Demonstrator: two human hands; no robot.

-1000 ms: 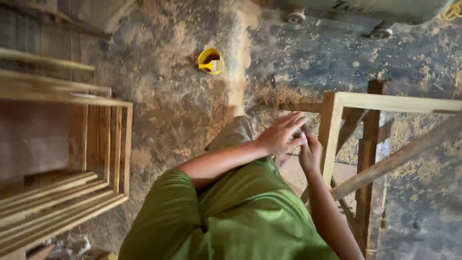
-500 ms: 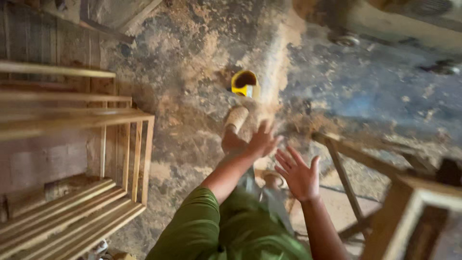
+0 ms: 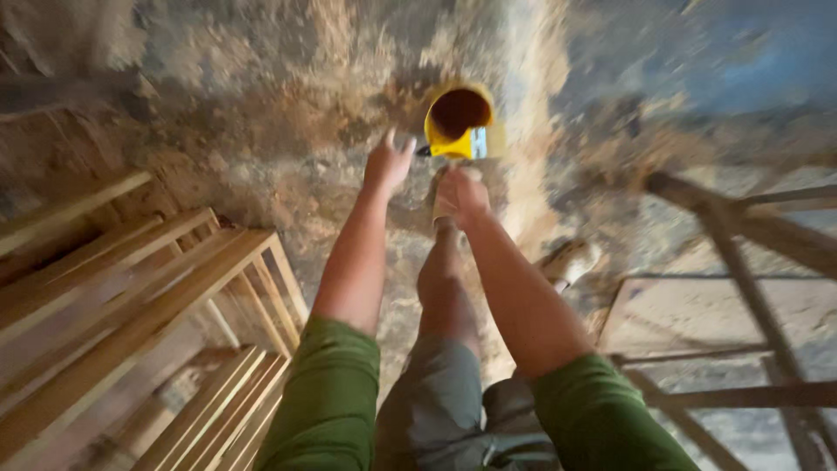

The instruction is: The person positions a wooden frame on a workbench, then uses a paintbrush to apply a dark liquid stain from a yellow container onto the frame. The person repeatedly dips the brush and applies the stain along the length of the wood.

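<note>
Yellow container lies on its side on the floor, upper centre of frame. Right hand just below it, fingers curled, empty; left hand lower-left, fingers spread.

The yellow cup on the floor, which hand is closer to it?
The right hand. It hangs just below the yellow cup, close but not touching it. The left hand is farther off to the cup's left, fingers spread over the dusty floor.

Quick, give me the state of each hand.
Left hand: open, fingers spread, empty, near the yellow tub.
Right hand: curled; cannot tell if holding anything.
</note>
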